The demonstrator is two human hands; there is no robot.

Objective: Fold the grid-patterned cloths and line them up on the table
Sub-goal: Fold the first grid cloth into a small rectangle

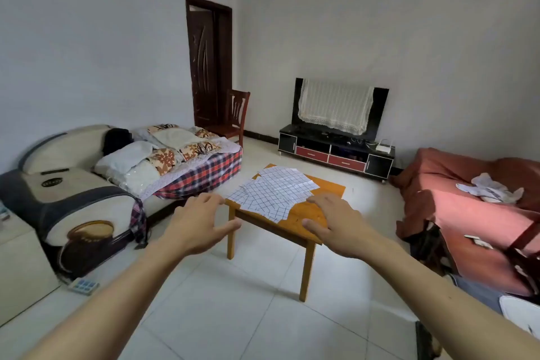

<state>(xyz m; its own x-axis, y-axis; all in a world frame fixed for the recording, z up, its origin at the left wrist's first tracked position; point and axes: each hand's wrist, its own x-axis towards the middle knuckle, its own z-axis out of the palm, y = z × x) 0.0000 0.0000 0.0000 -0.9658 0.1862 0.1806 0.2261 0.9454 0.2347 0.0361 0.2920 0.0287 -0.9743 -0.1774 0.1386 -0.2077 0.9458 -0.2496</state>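
Home living room, sofa (73, 184), TV stand (336, 152), wooden door (209, 61), tiled floor (233, 301)

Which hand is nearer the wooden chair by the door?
Left. The left hand reaches out on the chair's side of the table, below it in the picture. The right hand is across the table, farther off. Neither touches it.

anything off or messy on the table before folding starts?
Yes. The grid-patterned cloths lie unfolded in a loose overlapping heap on the wooden table, askew to its edges, with a corner hanging over the near edge. Both hands, left hand and right hand, are open and empty.
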